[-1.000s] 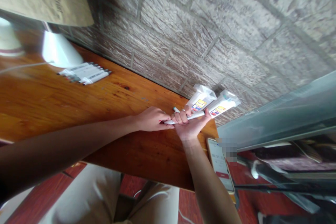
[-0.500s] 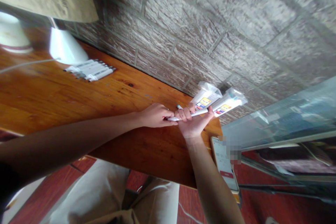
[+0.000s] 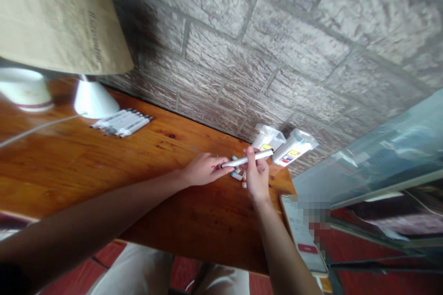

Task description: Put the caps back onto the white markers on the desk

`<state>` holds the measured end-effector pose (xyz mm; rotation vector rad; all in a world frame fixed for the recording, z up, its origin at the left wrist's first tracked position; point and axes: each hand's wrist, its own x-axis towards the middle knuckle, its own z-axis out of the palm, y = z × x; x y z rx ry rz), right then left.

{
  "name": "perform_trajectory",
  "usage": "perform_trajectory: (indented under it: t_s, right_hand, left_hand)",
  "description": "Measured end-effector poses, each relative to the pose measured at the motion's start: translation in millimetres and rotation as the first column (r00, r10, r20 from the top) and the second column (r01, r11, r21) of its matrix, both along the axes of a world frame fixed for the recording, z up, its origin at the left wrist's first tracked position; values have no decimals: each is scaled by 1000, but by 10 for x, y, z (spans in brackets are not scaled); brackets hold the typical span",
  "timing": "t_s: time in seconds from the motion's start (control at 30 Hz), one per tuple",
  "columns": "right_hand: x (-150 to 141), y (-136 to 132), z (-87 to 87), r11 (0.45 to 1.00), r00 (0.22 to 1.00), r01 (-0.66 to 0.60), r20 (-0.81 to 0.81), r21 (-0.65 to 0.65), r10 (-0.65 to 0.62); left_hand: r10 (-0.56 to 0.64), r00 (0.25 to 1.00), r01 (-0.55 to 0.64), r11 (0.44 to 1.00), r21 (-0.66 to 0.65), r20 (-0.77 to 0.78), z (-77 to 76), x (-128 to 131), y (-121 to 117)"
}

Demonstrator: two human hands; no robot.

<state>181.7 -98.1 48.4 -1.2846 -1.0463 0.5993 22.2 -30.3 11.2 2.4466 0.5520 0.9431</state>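
Observation:
A white marker pen (image 3: 246, 160) is held level above the wooden table (image 3: 104, 170) by both hands. My left hand (image 3: 204, 169) pinches its left end. My right hand (image 3: 258, 176) grips its right part with fingers closed round it. Small coloured caps (image 3: 238, 176) lie on the table just under the pen. Two plastic packs of markers (image 3: 285, 146) lean against the brick wall behind my right hand.
A row of several white markers (image 3: 121, 122) lies at the back left beside a white lamp base (image 3: 92, 100). A brown paper bag (image 3: 58, 18) hangs over the left. A phone (image 3: 303, 238) lies at the table's right corner. A white cable (image 3: 34, 129) crosses the left.
The view shifted up and out. My right hand has loosened from a fist round the pen to a lighter grip, and the coloured caps on the table now show below it.

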Motion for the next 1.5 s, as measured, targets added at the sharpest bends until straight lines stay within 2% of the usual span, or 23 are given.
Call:
perform_trajectory:
  t_s: [0.13, 0.27, 0.33, 0.4, 0.47, 0.5, 0.6, 0.67, 0.73, 0.8, 0.9, 0.97, 1.03, 1.13, 1.27, 1.4, 1.5]
  right_hand:
    - [75, -44, 127, 986, 992, 121, 16, 113, -123]
    - [288, 15, 261, 944, 965, 252, -136, 213, -226]
    - [444, 61, 409, 918, 950, 302, -161, 256, -268]
    - [629, 101, 625, 907, 943, 333, -122, 258, -311]
    - [823, 137, 877, 896, 923, 373, 5, 238, -386]
    - [914, 158, 999, 895, 898, 386, 130, 222, -420]
    - [1111, 248, 1284, 870, 717, 447, 497, 208, -488]
    - [1156, 330, 1379, 857, 573, 490, 682, 161, -456]
    - [1144, 417, 1405, 867, 512, 496, 789, 53, -341]
    - [1111, 496, 1389, 884, 480, 459, 862, -85, -166]
    - [1097, 574, 1342, 857, 402, 483, 915, -181, -33]
    - [1133, 593, 1310, 847, 377, 487, 926, -214, 17]
    - [1190, 587, 1276, 854, 415, 453, 908, -257, 53]
    - [1265, 553, 1233, 869, 516, 360, 848, -340, 118]
    - [1298, 503, 1209, 887, 531, 253, 822, -386, 206]
    - [1330, 452, 1192, 935, 564, 150, 804, -322, 187]
    - [1389, 385, 1162, 979, 625, 86, 775, -187, 93]
  left_hand:
    - [-2, 1000, 3, 997, -78, 7, 15, -11, -34]
    - [-29, 999, 26, 993, -114, -26, 14, -22, -45]
    - [-38, 999, 33, 993, -116, -35, 4, -24, -36]
    - [-33, 999, 29, 993, -110, -35, -7, -21, -21]
    - [-34, 999, 30, 994, -104, -35, -11, -14, -7]
    - [-38, 999, 35, 994, -101, -31, -9, -10, -3]
    - [-63, 998, 62, 994, -95, -10, 17, -11, -4]
    - [-78, 997, 77, 994, -83, -7, 39, -23, -7]
    - [-88, 996, 87, 993, -75, -11, 53, -39, -1]
    - [-94, 995, 92, 993, -74, -23, 50, -50, 15]
    - [-88, 996, 88, 994, -62, -10, 28, -49, 42]
    - [-83, 996, 82, 995, -61, -18, 19, -41, 52]
    - [-79, 996, 76, 994, -76, -31, 19, -33, 53]
    - [-70, 996, 63, 991, -122, -52, 28, -27, 46]
    - [-42, 993, 22, 982, -188, -106, 20, -29, 41]
    - [-13, 990, -16, 980, -200, -142, 2, -31, 47]
    - [2, 988, -33, 979, -199, -152, 5, -29, 49]
